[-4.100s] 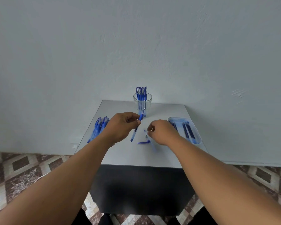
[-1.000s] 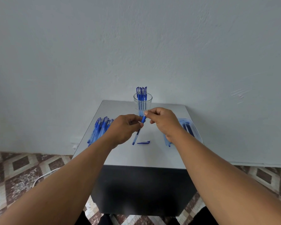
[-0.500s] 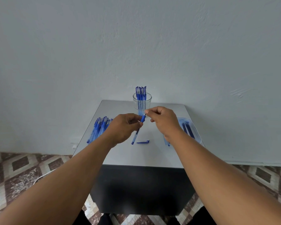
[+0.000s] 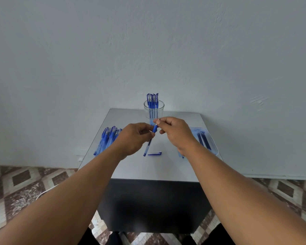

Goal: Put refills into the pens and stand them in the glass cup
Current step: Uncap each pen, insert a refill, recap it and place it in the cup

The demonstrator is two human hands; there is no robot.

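Note:
Over the middle of the grey table (image 4: 148,170), my left hand (image 4: 134,138) grips a blue pen (image 4: 149,142) by its barrel, tilted with its lower end toward me. My right hand (image 4: 175,131) pinches the pen's upper tip end, just in front of the glass cup (image 4: 154,110). The cup stands at the table's back edge with several blue capped pens upright in it. A loose blue pen cap (image 4: 155,153) lies on the table below the held pen.
A pile of blue pens (image 4: 108,138) lies at the table's left side. A clear tray (image 4: 212,147) with dark refills (image 4: 203,140) sits at the right edge. A white wall stands close behind; patterned floor tiles surround the table.
Since four seconds ago my right hand has risen from the table to the pen's upper end. Over the last second both hands have barely shifted, fingers working at the pen's tip.

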